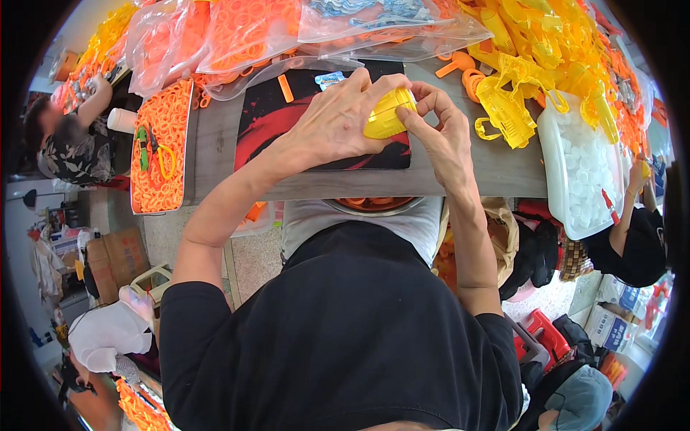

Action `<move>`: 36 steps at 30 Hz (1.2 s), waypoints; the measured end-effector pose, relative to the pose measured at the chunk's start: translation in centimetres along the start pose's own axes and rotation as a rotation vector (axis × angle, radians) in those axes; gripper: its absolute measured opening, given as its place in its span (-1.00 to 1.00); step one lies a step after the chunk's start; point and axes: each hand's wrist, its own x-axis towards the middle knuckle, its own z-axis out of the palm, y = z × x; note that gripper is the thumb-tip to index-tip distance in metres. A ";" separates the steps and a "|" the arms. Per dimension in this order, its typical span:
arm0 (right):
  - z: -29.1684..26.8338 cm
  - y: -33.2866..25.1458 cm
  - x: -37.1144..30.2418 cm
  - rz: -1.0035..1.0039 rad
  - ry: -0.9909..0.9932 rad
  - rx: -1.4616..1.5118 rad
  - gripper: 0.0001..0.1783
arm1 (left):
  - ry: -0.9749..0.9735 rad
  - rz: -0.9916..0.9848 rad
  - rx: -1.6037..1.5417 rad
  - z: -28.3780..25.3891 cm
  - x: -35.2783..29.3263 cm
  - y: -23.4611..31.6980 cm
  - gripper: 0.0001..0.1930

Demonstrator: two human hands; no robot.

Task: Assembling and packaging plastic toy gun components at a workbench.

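Both of my hands meet around a yellow ribbed plastic shell [388, 115], held above a black and red mat [269, 108]. My left hand [341, 118] wraps the shell from its left side, the back of the hand hiding part of it. From the right, my right hand [440, 126] pinches it, thumb on its face and fingers curled behind. Beyond my left hand, an orange strip [286, 87] and a small blue-and-white piece [329, 80] lie on the mat.
On the left stands a box of orange rings [159, 115] with green-handled cutters [144, 149] on top. Plastic bags of orange rings [248, 32] line the back. At right are piled yellow plastic frames [507, 108] and a white tub of clear discs [586, 169]. Other people work at both sides.
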 end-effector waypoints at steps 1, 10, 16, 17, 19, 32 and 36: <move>0.0 0.1 0.0 0.001 0.000 -0.003 -0.80 | 0.001 0.000 -0.002 0.0 0.0 -0.1 -0.16; 0.2 -0.2 0.0 -0.007 -0.030 0.043 -0.77 | 0.003 0.029 -0.043 -0.3 -0.1 -0.7 -0.17; 0.2 -0.2 -0.1 -0.017 -0.034 0.048 -0.79 | -0.010 0.001 -0.046 -0.4 -0.1 -0.6 -0.16; 0.2 -0.2 0.1 -0.011 -0.035 0.048 -0.79 | -0.003 0.007 -0.041 -0.3 -0.1 -0.6 -0.16; 0.2 0.0 0.2 -0.008 -0.036 0.049 -0.80 | 0.003 0.015 -0.033 -0.3 0.0 -0.6 -0.16; -0.3 0.6 1.4 -0.104 -0.052 -0.052 -0.75 | 0.031 0.001 -0.065 -0.2 0.4 -0.9 -0.13; -0.2 0.8 2.3 -0.057 -0.120 -0.004 -0.63 | 0.035 -0.070 -0.127 -0.4 -0.1 -0.8 -0.08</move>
